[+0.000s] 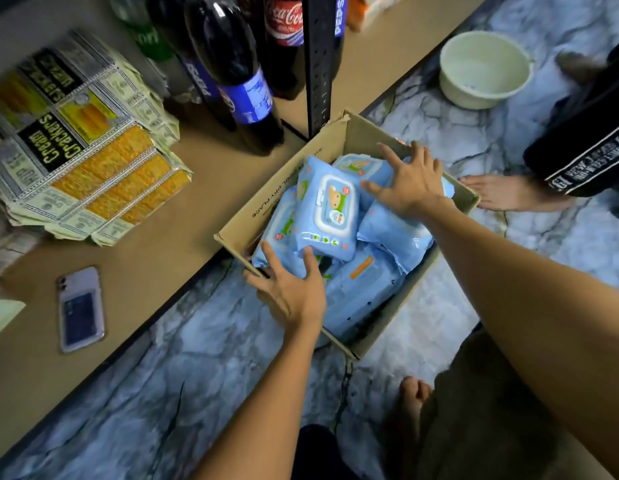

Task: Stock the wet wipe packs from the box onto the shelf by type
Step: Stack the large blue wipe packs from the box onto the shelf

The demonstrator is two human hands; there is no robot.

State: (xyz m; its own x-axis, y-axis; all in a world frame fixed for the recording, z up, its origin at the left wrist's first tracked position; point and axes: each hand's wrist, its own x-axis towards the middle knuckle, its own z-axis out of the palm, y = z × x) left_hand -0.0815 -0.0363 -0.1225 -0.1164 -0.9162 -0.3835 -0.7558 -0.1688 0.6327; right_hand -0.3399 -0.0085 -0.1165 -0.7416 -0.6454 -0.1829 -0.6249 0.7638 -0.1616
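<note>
Both hands are open over the box (339,143): the left hand (290,292) spreads its fingers at the near corner, fingertips touching the lower edge of the top pack (330,211), while the right hand (410,183) lies flat with fingers splayed on the packs at the box's far side. Neither grips anything yet.

The shelf (204,174), a tan board low to the floor, runs along the box's left wall, which sits against its front edge. On it, well left of the box, lies a stack of cream cracker packets (83,147); dark cola bottles (232,71) stand beyond the box's far-left corner by the black upright (318,64). A phone (80,308) lies on the shelf, left of the box's near corner.

Inside the box, the blue wet wipe packs (363,292) are heaped loosely, several tilted on one another, the top pack lid-up.

The risks, as I judge them: the heap is unstable, so lifting the top pack with flat fingers could let it slide back or tumble out over the low wall. The packs look alike in blue, so types could be mixed unless labels are read. The phone occupies likely shelf space left of the box and could be knocked. A second person's bare foot (502,194) is just right of the box.
</note>
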